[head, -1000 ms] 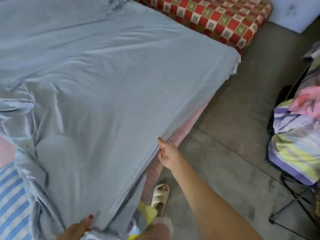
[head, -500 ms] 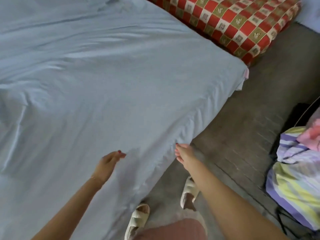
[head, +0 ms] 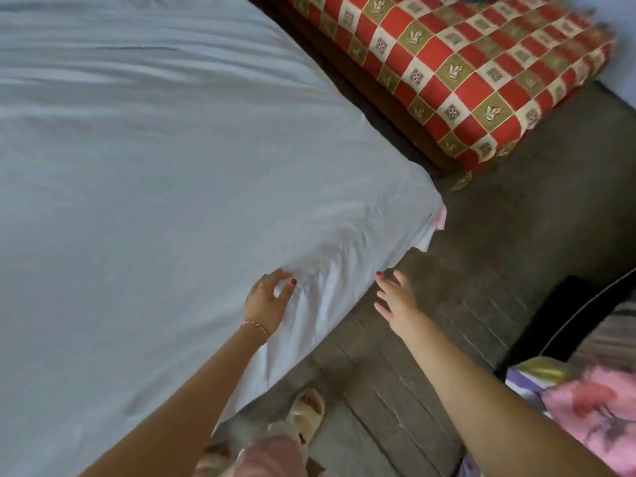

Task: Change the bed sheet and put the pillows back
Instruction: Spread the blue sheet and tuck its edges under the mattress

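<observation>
A pale blue bed sheet (head: 165,173) lies spread over the mattress and hangs over its near side. At the far right corner a bit of pink mattress (head: 441,216) shows under the sheet. My left hand (head: 266,299) hovers over the sheet near the bed's edge, fingers loosely bent, holding nothing. My right hand (head: 395,297) is off the bed's side, fingers spread, its thumb tip by the hanging sheet edge. No pillow is in view.
A red, cream and gold checked mattress (head: 481,70) lies on the floor beyond the bed. Striped and pink floral bedding (head: 585,407) is piled on a dark chair at the right. Grey floor (head: 499,253) runs between; my sandalled foot (head: 308,413) stands by the bed.
My left hand let go of the bunched sheet and rose over the bed's edge. Both hands shifted toward the far right corner. The sheet now lies flatter, its near folds gone.
</observation>
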